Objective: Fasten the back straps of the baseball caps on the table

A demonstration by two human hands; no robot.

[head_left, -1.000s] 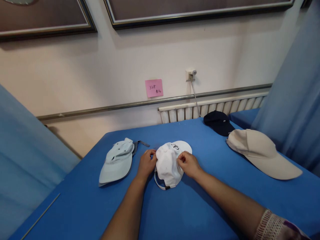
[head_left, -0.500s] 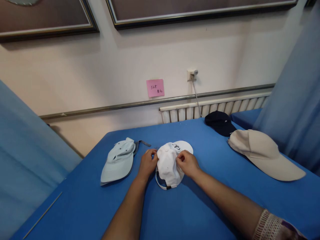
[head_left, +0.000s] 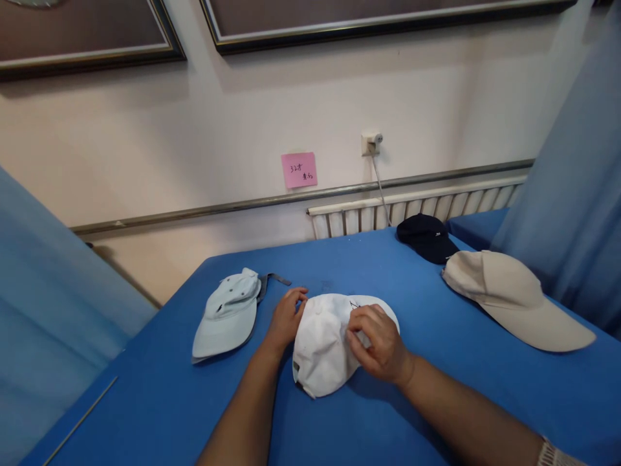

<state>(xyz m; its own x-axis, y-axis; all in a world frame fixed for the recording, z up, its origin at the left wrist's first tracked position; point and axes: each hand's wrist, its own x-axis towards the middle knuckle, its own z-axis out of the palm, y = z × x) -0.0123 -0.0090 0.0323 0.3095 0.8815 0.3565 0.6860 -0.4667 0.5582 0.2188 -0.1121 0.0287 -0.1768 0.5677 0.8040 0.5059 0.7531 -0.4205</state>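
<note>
A white baseball cap [head_left: 321, 343] lies crown up in front of me on the blue-covered table. Its brim, with black lettering partly hidden, points to the right, and the strap end faces the lower left. My left hand [head_left: 287, 315] rests against the cap's left edge, its fingers stretched and not wrapped round the fabric. Over the right side of the crown and the brim hovers my right hand [head_left: 378, 342], fingers loosely curled with a gap between thumb and forefinger. Nothing shows in that hand.
To the left lies a pale blue cap [head_left: 229, 317] with a dark strap. A black cap [head_left: 427, 238] and a large beige cap [head_left: 514, 298] sit at the right. Blue curtains [head_left: 53, 310] hang at the sides. Behind are a radiator [head_left: 359, 219] and a metal rail [head_left: 233, 206].
The white cap has come nearer and its crown looks fuller; the strap has turned under toward the left. My right hand has shifted right and its pinch on the crown has loosened.
</note>
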